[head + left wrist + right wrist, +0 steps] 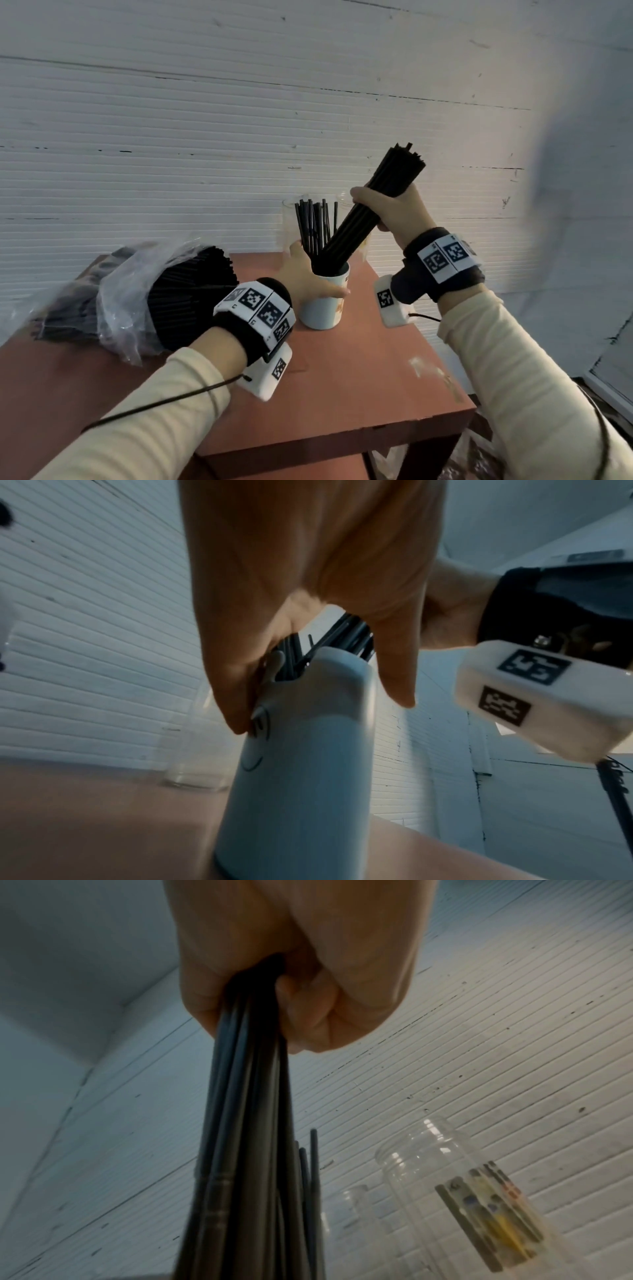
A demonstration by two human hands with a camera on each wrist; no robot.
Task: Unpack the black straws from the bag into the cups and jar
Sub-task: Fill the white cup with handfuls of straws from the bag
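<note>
My right hand [387, 209] grips a thick bundle of black straws [404, 171] around its middle. The bundle tilts left, and its lower end sits in a pale blue cup [323, 308] that also holds several loose straws [315, 222]. My left hand [310, 274] wraps round that cup near the rim; in the left wrist view the left hand [318, 712] has its thumb on one side of the cup [301, 777] and its fingers on the other. A clear plastic bag [137, 294] full of black straws lies on the table's left. The right wrist view shows the right hand [294, 1001] clenched on the bundle [246, 1123].
The brown table [342, 377] stands against a white ribbed wall. An empty clear cup [289, 222] stands behind the blue one, and a clear labelled jar [472, 1191] stands at the back right. The table's right and front edges are close.
</note>
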